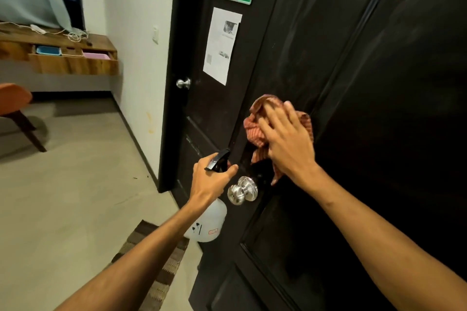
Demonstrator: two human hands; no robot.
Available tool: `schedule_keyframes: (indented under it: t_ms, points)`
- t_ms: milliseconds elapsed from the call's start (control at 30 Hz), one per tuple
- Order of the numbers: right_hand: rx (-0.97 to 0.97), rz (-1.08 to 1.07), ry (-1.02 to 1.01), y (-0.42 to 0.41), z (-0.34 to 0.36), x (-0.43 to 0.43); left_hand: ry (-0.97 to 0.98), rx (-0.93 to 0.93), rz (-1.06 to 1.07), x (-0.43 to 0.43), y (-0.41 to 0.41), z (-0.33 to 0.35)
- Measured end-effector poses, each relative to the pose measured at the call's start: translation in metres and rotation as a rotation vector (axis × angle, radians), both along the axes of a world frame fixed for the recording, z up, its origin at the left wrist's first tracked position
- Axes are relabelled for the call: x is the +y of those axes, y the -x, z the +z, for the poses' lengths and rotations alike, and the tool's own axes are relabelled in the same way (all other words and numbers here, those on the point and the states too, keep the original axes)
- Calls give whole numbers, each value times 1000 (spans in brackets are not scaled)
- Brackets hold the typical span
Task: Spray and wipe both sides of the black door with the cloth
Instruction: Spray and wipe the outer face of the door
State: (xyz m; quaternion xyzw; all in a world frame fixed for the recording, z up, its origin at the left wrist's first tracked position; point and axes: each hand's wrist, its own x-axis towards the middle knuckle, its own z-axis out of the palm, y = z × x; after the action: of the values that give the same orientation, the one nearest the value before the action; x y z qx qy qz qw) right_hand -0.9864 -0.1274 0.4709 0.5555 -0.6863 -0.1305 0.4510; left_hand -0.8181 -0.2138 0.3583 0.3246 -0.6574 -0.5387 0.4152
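Note:
The glossy black door (366, 83) fills the right of the head view, swung open towards me. My right hand (288, 141) presses a crumpled red striped cloth (255, 131) flat against the door, just above the silver knob (242, 190); its fingers are spread. My left hand (212, 179) grips the neck of a white spray bottle (209, 225) with a black trigger head (218, 159), held by the door's edge left of the knob. The door's other side is hidden.
A second black door (214, 113) with a silver knob (183, 83) and taped papers (222, 45) stands behind. A wooden shelf (75, 63) and an orange chair (15, 106) are at the left. A striped mat (156, 260) lies on the floor below.

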Motion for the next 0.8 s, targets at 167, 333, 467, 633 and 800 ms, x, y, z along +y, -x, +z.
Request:
schedule_keyframes:
  t_ms: [167,333,467,633,800]
  points:
    - [-35,-105,-24,0,-40,32,-2,48,-178,-12,23,21]
    - [92,-214,137,-5,-17,58,4,110,-345,-4,32,41]
    - [92,-282,394,0,45,62,2,142,-369,2,35,43]
    - [90,-197,-101,-13,-25,80,-26,143,-378,8,35,39]
    - [97,-133,-66,-18,40,80,-38,141,-365,0,34,44]
